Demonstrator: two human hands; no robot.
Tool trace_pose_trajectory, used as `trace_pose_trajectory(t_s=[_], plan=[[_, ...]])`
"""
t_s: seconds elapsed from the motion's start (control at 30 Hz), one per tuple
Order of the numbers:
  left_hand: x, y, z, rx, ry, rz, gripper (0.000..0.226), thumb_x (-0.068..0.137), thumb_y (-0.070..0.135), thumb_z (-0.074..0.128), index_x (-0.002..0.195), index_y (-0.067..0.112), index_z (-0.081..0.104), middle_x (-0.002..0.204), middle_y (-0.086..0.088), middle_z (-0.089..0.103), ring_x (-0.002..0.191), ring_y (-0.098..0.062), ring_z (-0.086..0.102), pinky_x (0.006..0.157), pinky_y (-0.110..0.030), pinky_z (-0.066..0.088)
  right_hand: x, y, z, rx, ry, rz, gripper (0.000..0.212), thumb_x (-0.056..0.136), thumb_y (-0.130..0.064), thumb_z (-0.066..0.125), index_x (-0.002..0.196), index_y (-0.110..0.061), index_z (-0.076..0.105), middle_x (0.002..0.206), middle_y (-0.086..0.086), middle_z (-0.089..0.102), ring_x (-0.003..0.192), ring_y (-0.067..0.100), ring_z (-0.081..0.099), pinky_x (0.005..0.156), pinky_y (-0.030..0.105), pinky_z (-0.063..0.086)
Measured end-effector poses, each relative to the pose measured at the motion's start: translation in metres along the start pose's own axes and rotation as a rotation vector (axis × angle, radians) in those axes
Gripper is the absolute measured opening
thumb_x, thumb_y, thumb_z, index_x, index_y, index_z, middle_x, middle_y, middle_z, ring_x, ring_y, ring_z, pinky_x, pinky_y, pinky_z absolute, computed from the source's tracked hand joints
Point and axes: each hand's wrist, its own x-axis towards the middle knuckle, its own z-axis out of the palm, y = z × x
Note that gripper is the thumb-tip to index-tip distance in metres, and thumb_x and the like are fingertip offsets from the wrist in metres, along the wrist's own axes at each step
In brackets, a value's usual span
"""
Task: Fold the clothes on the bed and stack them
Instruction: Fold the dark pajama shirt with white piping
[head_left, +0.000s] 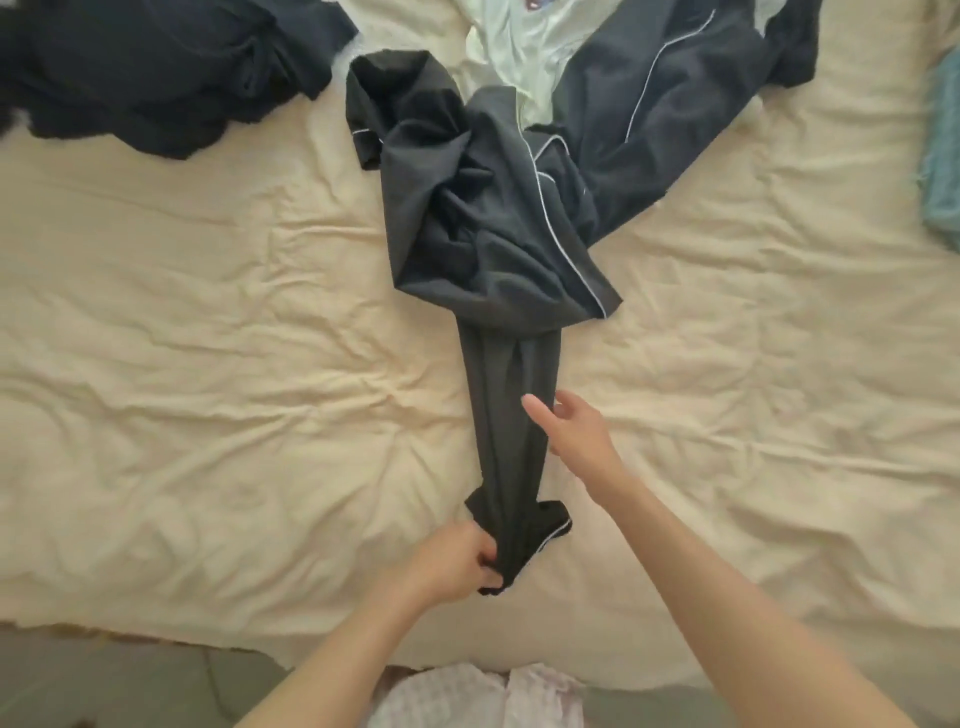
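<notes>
The left hand (457, 564) has its fingers curled tight round the near end of a dark grey garment (498, 249), bunching the thin matte cloth into a narrow neck just beyond the knuckles, where a cuff edged with fine white piping flares out to the right. From those fingers the fabric runs away up the bed as a long, pleated strip, then widens into a loose, crumpled mound with soft folds and a white-piped hem along its right edge. The right hand (569, 428) lies against the right side of that strip, fingers straight and relaxed, thumb spread, holding nothing; its fingertips (532, 405) touch the cloth. Beyond the mound, far from both hands, a second dark panel with white piping (665, 104) angles off to the right, over a pale mint garment (514, 57) with a smooth sheen. Far to the left of the fingers sits a rumpled navy heap (156, 67). A fuzzy teal item (943, 156) shows at the right edge. Everything rests on a creased cream sheet (208, 338).
</notes>
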Motion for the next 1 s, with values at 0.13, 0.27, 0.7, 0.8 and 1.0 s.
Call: trace_pose_trajectory(t_s=[0.13,0.27,0.7,0.8,1.0], plan=[[-0.001,-0.003,-0.018,-0.179,0.122,-0.06,0.025,0.09,0.033,0.059,0.075,0.013,0.06,0.071,0.002,0.058,0.071,-0.015,0.055,0.061,-0.019,0.04,0.004,-0.001,0.038,0.089,0.192,0.062,0.013,0.091,-0.021,0.059,0.081,-0.014,0.064,0.078,0.0,0.064,0.08,0.02,0.06,0.061,0.025,0.045],[0.0,-0.006,-0.056,-0.173,0.608,-0.106,0.042,0.09,0.034,0.059,0.129,0.021,0.052,0.122,0.002,0.058,0.105,-0.014,0.057,0.091,-0.028,0.045,-0.013,0.011,0.041,0.161,0.195,0.051,0.022,0.091,-0.022,0.06,0.071,-0.012,0.063,0.07,0.004,0.063,0.072,0.023,0.061,0.061,0.028,0.044],[0.047,0.047,-0.105,0.617,0.689,0.099,0.017,0.088,0.007,0.048,0.1,0.014,0.056,0.101,-0.005,0.059,0.096,-0.029,0.059,0.067,-0.035,0.036,-0.066,0.066,-0.036,-0.036,-0.014,0.155,0.021,0.093,-0.024,0.057,0.099,-0.009,0.07,0.089,0.0,0.069,0.083,0.012,0.065,0.078,0.032,0.052],[0.025,0.032,-0.053,0.595,0.559,0.106,0.013,0.09,0.01,0.047,0.099,0.015,0.056,0.099,-0.003,0.059,0.094,-0.027,0.059,0.064,-0.033,0.036,-0.056,0.048,-0.038,0.131,0.318,0.153,0.031,0.095,-0.035,0.051,0.095,-0.009,0.068,0.079,0.0,0.067,0.071,0.014,0.063,0.071,0.031,0.051],[0.0,0.018,-0.003,0.533,0.368,0.222,0.014,0.094,0.014,0.046,0.105,0.013,0.055,0.103,-0.004,0.056,0.1,-0.024,0.056,0.076,-0.034,0.043,-0.028,-0.004,-0.01,0.421,0.198,0.384,0.053,0.084,-0.052,0.063,0.084,0.001,0.062,0.068,0.011,0.065,0.057,0.02,0.065,0.047,0.022,0.049]])
